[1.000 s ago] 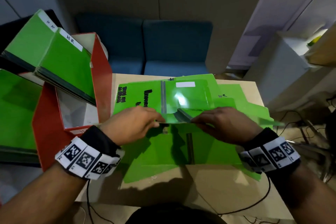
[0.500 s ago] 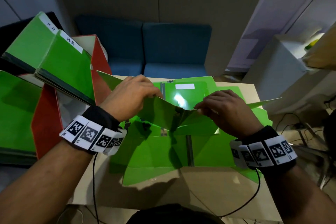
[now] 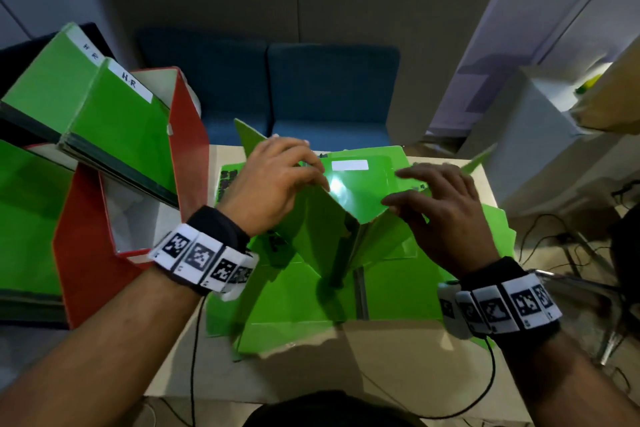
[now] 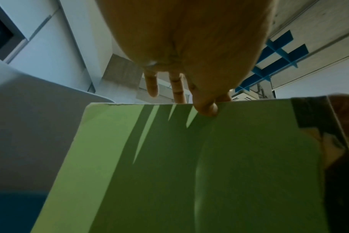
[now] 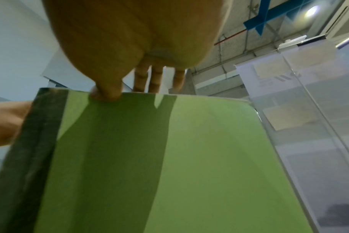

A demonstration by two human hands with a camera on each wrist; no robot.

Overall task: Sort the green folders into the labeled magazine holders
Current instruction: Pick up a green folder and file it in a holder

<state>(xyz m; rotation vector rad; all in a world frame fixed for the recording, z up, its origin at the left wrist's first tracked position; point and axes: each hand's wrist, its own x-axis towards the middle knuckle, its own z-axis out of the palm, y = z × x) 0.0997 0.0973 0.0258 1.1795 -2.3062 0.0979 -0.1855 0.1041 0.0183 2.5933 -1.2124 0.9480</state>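
Along the table's (image 3: pixel 398 357) left edge stands the red magazine holder (image 3: pixel 187 149). My left hand (image 3: pixel 273 180) and right hand (image 3: pixel 440 211) each pinch a cover of the open green folder (image 3: pixel 360 191) above the table's middle; it's probably light, bendy and slick, so I'd grip near the spine.

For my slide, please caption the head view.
Both hands, left and right, hold a green folder open above the table.
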